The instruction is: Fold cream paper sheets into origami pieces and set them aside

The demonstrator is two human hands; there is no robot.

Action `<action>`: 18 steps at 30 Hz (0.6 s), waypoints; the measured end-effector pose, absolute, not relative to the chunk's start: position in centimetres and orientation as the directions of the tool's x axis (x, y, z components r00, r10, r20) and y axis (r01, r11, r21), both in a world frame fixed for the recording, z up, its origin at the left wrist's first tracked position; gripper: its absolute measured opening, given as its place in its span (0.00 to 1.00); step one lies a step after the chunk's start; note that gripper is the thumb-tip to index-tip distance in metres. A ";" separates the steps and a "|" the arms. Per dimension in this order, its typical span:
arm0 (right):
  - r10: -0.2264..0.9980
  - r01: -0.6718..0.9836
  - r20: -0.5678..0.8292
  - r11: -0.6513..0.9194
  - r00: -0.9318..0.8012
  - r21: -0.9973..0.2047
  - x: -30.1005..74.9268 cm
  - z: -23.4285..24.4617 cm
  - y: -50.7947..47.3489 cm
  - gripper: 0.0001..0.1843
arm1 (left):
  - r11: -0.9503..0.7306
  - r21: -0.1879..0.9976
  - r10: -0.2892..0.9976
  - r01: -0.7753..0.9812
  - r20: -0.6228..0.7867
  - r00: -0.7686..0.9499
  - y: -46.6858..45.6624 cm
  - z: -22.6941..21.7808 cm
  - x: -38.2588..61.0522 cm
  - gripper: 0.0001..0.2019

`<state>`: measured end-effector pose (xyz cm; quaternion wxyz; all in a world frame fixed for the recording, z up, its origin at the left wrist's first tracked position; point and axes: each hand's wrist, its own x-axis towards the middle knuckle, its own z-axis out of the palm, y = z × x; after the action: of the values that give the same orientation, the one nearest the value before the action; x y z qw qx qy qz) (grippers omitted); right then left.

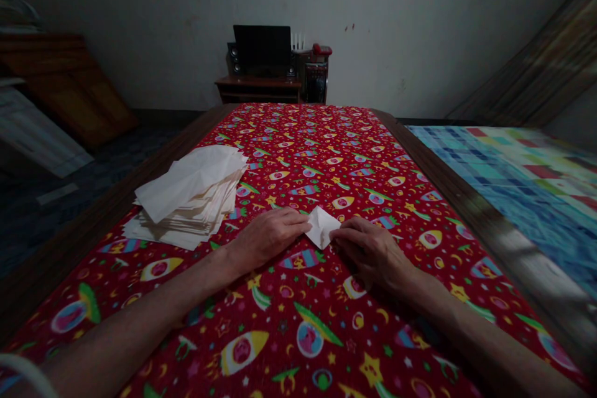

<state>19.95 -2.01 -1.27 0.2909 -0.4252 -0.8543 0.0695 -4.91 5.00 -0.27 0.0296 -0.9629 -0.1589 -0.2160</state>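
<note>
A small folded piece of white paper (321, 227) lies on the red patterned cloth between my hands. The fingers of my left hand (273, 233) are closed together and press its left corner. At its right corner, my right hand (368, 249) pinches the edge between thumb and fingers. To the left of my left hand sits an uneven stack of white paper sheets (191, 189), its top sheet turned askew.
The red cloth (303, 323) with rockets and stars covers the long surface in front of me. A monitor (262, 46) with speakers and a red telephone (322, 50) stand at the far wall. Wooden cabinets (65, 87) are at left, a checked bedcover (513, 193) at right.
</note>
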 end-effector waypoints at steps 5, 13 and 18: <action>0.767 0.727 0.435 0.617 -0.471 -0.302 20.4 -1.1 -0.8 0.10 | -0.955 0.000 0.271 0.297 0.411 0.871 5.2 -0.3 -5.0 0.11; 0.772 0.714 0.413 0.621 -0.484 -0.325 20.3 -1.3 -0.6 0.12 | -0.967 0.021 0.250 0.253 0.236 0.939 4.8 0.9 -4.6 0.11; 0.777 0.710 0.405 0.618 -0.483 -0.338 20.2 -1.1 -0.7 0.13 | -0.968 0.007 0.248 0.250 0.169 0.954 5.0 1.4 -4.5 0.12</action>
<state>20.24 -0.73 -1.13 0.2669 -0.4329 -0.8588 0.0620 -4.47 4.97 1.38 0.0074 -0.9884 -0.1259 -0.0847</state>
